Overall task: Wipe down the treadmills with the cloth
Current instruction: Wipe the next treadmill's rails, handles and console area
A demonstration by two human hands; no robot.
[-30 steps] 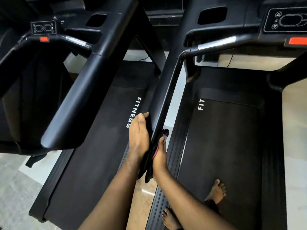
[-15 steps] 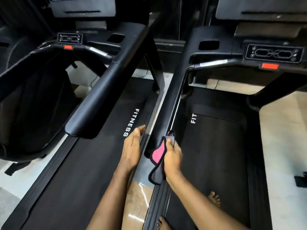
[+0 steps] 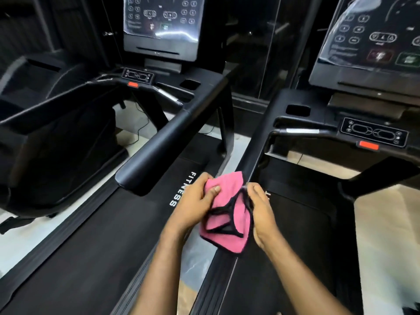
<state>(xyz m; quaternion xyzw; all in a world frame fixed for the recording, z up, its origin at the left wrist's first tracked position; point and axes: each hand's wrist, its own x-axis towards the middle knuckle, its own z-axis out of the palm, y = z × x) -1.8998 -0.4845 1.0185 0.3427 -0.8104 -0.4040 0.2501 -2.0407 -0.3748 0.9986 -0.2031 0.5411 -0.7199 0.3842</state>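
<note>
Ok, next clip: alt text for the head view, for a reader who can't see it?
A crumpled pink cloth with black trim is held in both hands: the left hand grips its upper left, the right hand holds its right edge. Below, side by side, stand the left treadmill, its belt printed FITNESS, and the right treadmill, both black.

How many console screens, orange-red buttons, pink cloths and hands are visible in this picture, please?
Console screens: 2
Orange-red buttons: 2
Pink cloth: 1
Hands: 2, left hand and right hand, both holding the cloth
Total: 7
</note>
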